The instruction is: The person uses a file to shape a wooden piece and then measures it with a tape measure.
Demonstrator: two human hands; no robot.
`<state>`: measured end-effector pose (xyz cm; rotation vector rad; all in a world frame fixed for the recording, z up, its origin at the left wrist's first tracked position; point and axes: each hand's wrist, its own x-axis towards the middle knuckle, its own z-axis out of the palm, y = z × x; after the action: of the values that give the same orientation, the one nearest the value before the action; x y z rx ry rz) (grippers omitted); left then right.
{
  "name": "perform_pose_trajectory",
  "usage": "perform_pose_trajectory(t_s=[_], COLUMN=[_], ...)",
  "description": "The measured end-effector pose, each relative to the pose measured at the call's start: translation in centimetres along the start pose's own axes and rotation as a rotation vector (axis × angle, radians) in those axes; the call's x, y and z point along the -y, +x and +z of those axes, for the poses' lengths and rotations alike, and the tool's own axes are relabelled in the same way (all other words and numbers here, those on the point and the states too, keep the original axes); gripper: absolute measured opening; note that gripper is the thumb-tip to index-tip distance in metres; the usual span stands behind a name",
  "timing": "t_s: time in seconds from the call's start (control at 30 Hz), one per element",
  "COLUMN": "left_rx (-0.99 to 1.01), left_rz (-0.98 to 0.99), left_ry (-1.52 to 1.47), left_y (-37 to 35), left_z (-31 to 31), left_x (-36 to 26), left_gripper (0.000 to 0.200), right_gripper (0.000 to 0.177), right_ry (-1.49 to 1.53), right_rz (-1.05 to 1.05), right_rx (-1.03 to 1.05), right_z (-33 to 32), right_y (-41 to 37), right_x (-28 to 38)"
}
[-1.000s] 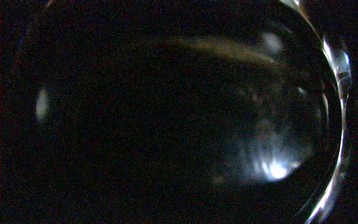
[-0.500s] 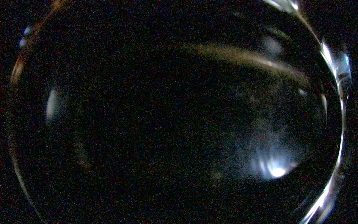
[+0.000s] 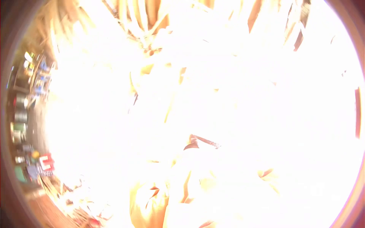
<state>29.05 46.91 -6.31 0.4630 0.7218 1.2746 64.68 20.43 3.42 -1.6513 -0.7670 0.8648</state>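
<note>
Glare washes out most of the head view, and neither my left hand nor my right hand can be made out in it. A small dark brown strip (image 3: pixel 205 141) shows near the middle, too bleached to identify. Below it, yellowish folds of what looks like cloth (image 3: pixel 150 205) lie at the bottom. More tan folds or strips (image 3: pixel 148 15) run along the top edge.
Shelves with small blue and white items (image 3: pixel 42 78) stand at the far left. Under them are several cans or drums (image 3: pixel 21 114) and a red and white object (image 3: pixel 46 162). Thin straw-like pieces (image 3: pixel 76 212) lie scattered at the lower left.
The view has gone from almost black, with a bright spot at the lower right, to strongly overexposed. Shelves, containers and tan folds now show.
</note>
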Motion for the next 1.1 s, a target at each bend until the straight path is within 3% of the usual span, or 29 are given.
perform_pose_trajectory(t_s=[0.07,0.1,0.13,0.2,0.23,0.27,0.37,0.47,0.53,0.6,0.63,0.67,0.7,0.8,0.93,1.0,1.1], left_rx=[-0.355,-0.340,-0.396,-0.191,-0.325,-0.298,-0.358,-0.410,-0.465,-0.474,-0.390,-0.303,-0.210,0.033,0.769,1.022,1.189], left_rz=[0.353,0.176,0.030,0.681,0.582,0.551,0.511,0.382,0.485,0.465,0.641,0.815,0.871,0.729,0.732,0.717,0.618], left_ry=[1.071,1.096,1.119,0.957,1.427,1.635,1.801,1.833,1.726,1.804,1.806,1.798,1.779,1.549,1.446,1.520,1.832], left_y=[1.4,0.3,-2.8,0.5,-1.3,-1.6,-2.6,-3.2,-2.8,-4.9,-4.4,-3.9,-4.5,-4.4,-5.3,-4.9,-4.4], left_z=[-6.9,-4.9,-1.2,-9.5,-7.7,-7.8,-6.1,-2.9,-2.1,1.2,2.5,3.9,7.6,17.0,28.5,32.1,35.9], left_x=[5.0,4.5,4.8,10.1,8.7,8.4,9.3,9.0,9.1,7.7,7.7,8.0,8.4,12.4,20.7,25.7,32.0], left_gripper=[0.053,0.063,0.073,0.061,0.062,0.068,0.070,0.090,0.091,0.082,0.076,0.070,0.062,0.054,0.053,0.058,0.064], right_gripper=[0.061,0.059,0.059,0.057,0.056,0.055,0.053,0.042,0.039,0.038,0.039,0.041,0.044,0.050,0.054,0.054,0.047], right_ry=[-0.077,-0.071,-0.059,-0.090,-0.105,-0.115,-0.185,-0.560,-0.698,-0.781,-0.734,-0.782,-0.835,-0.931,-0.985,-0.938,-0.935], right_rz=[0.072,0.072,0.077,0.213,0.286,0.353,0.443,0.415,0.467,0.489,0.606,0.588,0.586,0.714,0.717,0.749,0.648], right_rx=[-0.253,-0.384,-0.379,-0.467,-0.488,-0.503,-0.561,-0.601,-0.618,-0.615,-0.571,-0.573,-0.553,-0.397,-0.461,-0.482,-0.443], right_z=[-0.7,-0.9,-4.2,-6.1,-6.9,-7.9,-10.3,-13.1,-14.2,-16.1,-16.3,-16.5,-16.7,-16.7,-15.8,-16.2,-17.2], right_y=[-2.7,-4.9,-5.1,-9.6,-11.0,-11.7,-10.6,-10.5,-9.3,-9.7,-8.6,-7.8,-7.0,-4.0,-2.9,-2.6,-2.4], right_x=[-10.4,-13.7,-15.0,-15.5,-15.3,-15.6,-18.0,-19.0,-16.3,-13.9,-12.3,-13.2,-13.6,-12.6,-14.7,-15.2,-16.7])
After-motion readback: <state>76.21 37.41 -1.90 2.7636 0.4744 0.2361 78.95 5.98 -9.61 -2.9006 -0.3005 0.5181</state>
